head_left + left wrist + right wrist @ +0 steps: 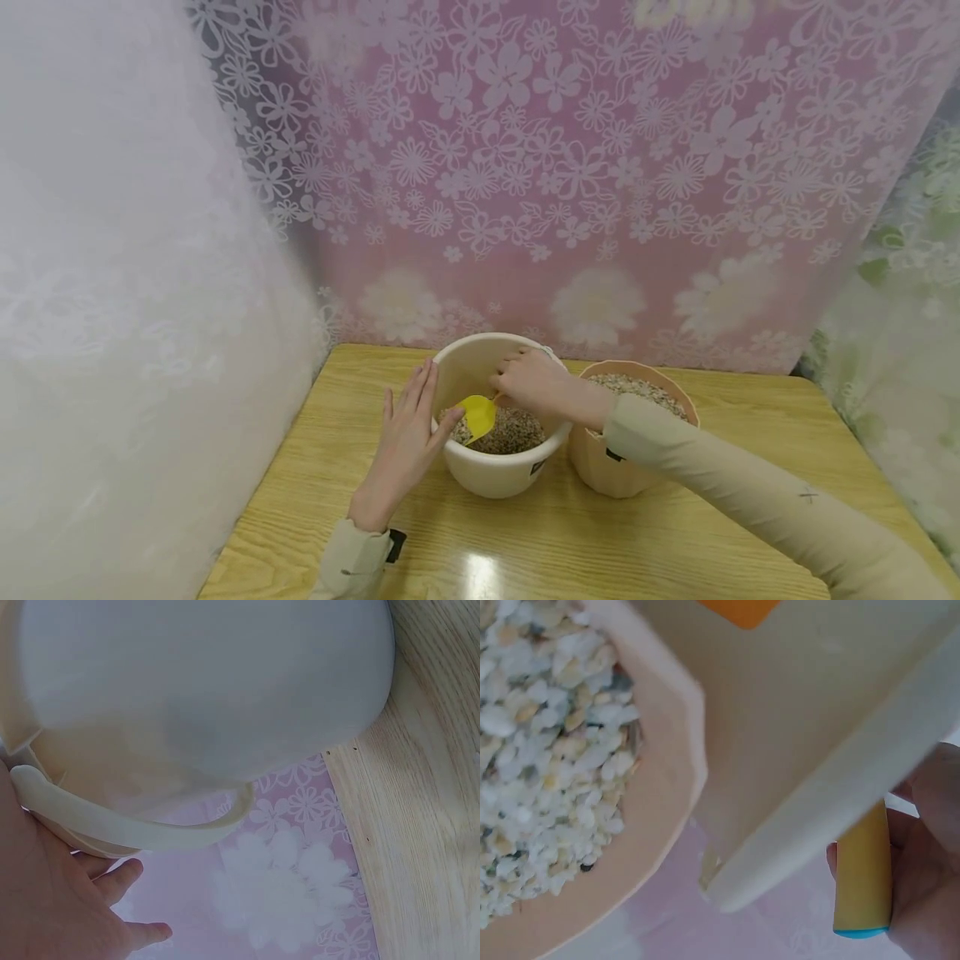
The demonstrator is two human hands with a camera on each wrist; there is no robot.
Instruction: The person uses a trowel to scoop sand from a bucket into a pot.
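A white bucket point(491, 479) stands on the table with dark-speckled gravel point(517, 432) in its bottom. Inside it, my right hand point(532, 382) grips the handle of a small yellow shovel point(480, 417), whose blade is at the gravel. In the right wrist view the shovel handle point(863, 877) ends in a teal tip, with fingers curled round it. My left hand point(405, 437) rests on the bucket's left rim, fingers straight and thumb over the edge. The left wrist view shows the bucket's pale side handle point(150, 829) beside that hand.
Right of the bucket stands a peach pot point(615, 479) filled with pale gravel point(637, 387); my right forearm crosses over it. Both containers stand on a wood-grain table point(420, 550). A flowered pink curtain point(487, 167) hangs behind, and a white sheet point(135, 292) at the left.
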